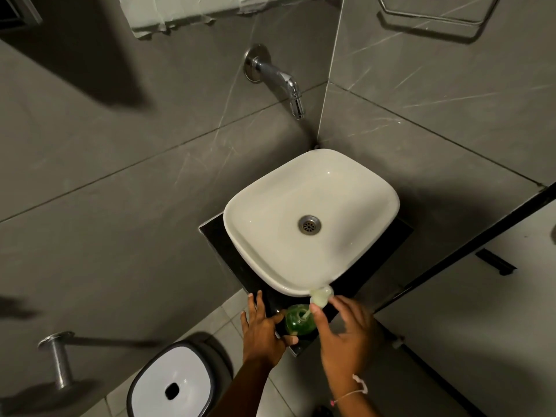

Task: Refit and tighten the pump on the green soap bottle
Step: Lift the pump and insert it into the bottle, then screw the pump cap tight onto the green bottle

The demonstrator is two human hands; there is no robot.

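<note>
1. I saw the green soap bottle (299,322) standing on the dark tabletop (216,236), at 6 o'clock from the white basin (264,212) and just beside its near rim.
2. The pump (322,295) was lifted above the bottle mouth, at 1 o'clock from the bottle. Its pale dip tube (305,315) slanted down into the neck. The pump head overlapped the basin rim in view; I could not tell whether they touched.
3. My right hand (346,335) pinched the pump head between thumb and forefinger. The remaining fingers were spread loosely. A thin cord bracelet (352,392) sat on that wrist.
4. My left hand (261,329) lay at 9 o'clock from the bottle, fingers spread along the tabletop edge. The thumb curved round the near side of the bottle base. I could not tell how firmly it gripped.
5. The basin drain (309,224) sat at the basin centre.
6. A chrome wall tap (278,78) projected from the grey tiled wall at 12 o'clock from the basin.
7. A white-lidded bin (173,383) stood on the floor at 7 o'clock from the bottle.
8. A metal roll holder (57,359) was fixed to the wall at 9 o'clock from the bin.
9. A wire rack (433,16) hung on the wall at 1 o'clock from the tap.
</note>
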